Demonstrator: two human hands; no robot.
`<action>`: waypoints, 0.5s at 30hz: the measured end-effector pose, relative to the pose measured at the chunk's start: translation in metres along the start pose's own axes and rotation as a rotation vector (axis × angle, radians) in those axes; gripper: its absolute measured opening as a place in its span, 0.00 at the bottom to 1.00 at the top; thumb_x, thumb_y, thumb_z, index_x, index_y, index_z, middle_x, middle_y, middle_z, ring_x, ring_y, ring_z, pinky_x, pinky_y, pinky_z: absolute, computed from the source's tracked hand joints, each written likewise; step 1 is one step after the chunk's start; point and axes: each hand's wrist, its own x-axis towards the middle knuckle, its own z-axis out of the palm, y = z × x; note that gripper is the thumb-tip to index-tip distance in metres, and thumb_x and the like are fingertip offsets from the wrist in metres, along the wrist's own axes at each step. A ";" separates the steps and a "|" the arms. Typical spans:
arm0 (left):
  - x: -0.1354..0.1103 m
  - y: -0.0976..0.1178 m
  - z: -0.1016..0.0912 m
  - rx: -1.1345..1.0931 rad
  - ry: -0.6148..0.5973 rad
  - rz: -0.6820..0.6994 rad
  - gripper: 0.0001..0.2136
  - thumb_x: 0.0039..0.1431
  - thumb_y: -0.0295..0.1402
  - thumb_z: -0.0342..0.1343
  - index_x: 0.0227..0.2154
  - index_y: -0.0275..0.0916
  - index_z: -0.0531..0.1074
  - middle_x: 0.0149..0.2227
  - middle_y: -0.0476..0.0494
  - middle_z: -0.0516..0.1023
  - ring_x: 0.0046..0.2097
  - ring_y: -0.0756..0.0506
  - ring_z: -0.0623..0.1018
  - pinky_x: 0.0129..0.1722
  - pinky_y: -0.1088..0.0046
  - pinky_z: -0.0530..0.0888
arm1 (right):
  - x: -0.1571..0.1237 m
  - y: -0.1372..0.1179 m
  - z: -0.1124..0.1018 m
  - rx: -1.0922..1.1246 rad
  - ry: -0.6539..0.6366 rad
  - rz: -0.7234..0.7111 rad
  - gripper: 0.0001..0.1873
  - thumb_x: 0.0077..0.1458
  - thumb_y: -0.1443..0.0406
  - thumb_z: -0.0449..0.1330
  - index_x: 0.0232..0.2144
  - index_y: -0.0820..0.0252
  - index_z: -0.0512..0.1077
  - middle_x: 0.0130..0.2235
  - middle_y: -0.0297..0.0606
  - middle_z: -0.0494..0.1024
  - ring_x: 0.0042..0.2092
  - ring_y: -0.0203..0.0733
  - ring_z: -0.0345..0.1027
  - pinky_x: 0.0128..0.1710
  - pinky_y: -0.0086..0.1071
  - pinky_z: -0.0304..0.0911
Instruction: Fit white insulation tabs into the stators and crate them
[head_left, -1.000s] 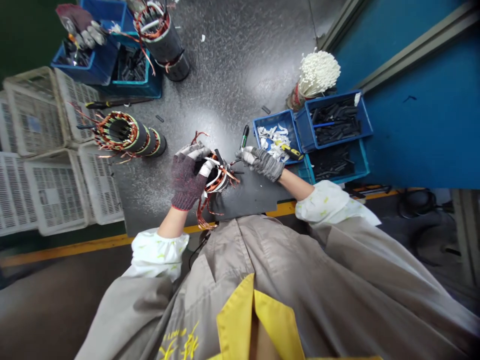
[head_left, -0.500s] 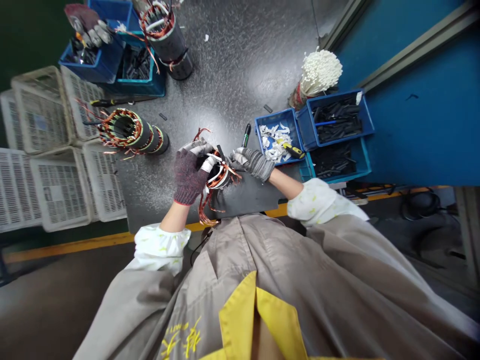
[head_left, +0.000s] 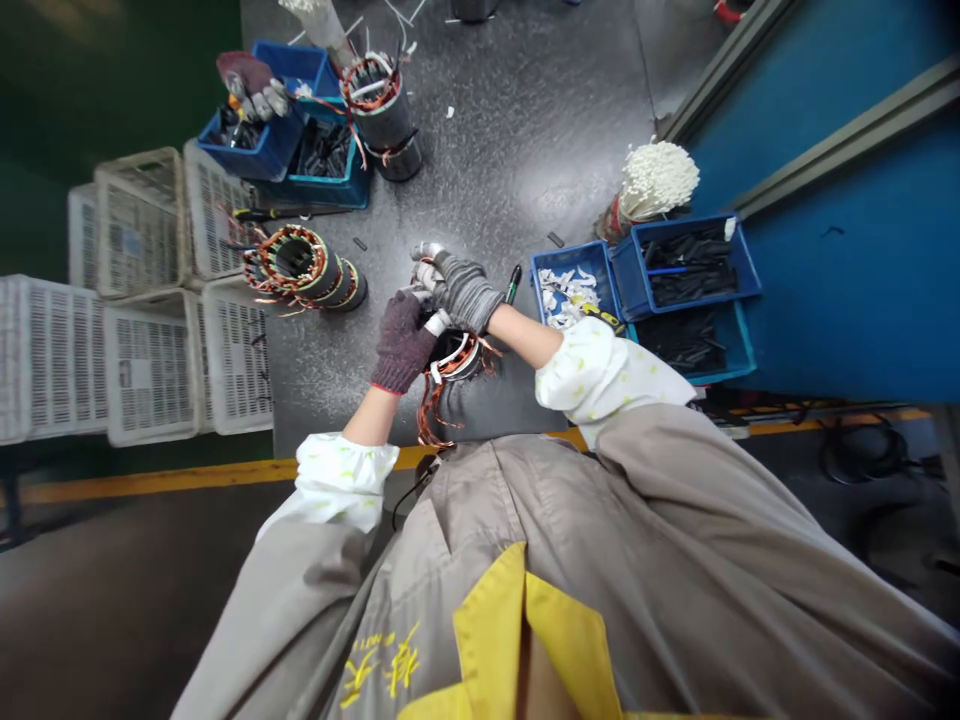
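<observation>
A wire-wound motor stator (head_left: 466, 362) lies at the table's near edge, its open end toward me, with white sleeving and orange copper leads (head_left: 431, 412) hanging from it. My left hand (head_left: 405, 338), in a maroon knit glove with pale fingertips, is closed around its left side, the thumb on the rim. Over the stator's far side reaches my right hand (head_left: 461, 288), in a grey striped glove. Its fingers are bent together just beyond my left fingertips and hide what they pinch. A dark marker pen (head_left: 514, 284) lies right of my right hand.
Two more stators (head_left: 307, 268) (head_left: 384, 118) stand left and far left. Blue bins (head_left: 574, 262) with white scraps, a yellow-handled tool and black sleeves (head_left: 690, 258) sit right, beside a white sleeving bundle (head_left: 660, 180). White crates (head_left: 154, 365) line the left; a glove (head_left: 255, 88) lies on bins there.
My right hand has moved left from the stator's right side, across to its far side near my left fingertips. The left hand keeps its hold. The whole view has shifted slightly.
</observation>
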 end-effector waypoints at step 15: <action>-0.056 -0.024 -0.001 -0.309 0.171 -0.330 0.16 0.64 0.43 0.67 0.49 0.42 0.77 0.51 0.40 0.85 0.54 0.38 0.83 0.62 0.54 0.79 | -0.138 0.001 -0.010 -0.342 -0.025 -0.386 0.11 0.73 0.59 0.63 0.43 0.50 0.87 0.47 0.43 0.88 0.57 0.54 0.77 0.64 0.54 0.70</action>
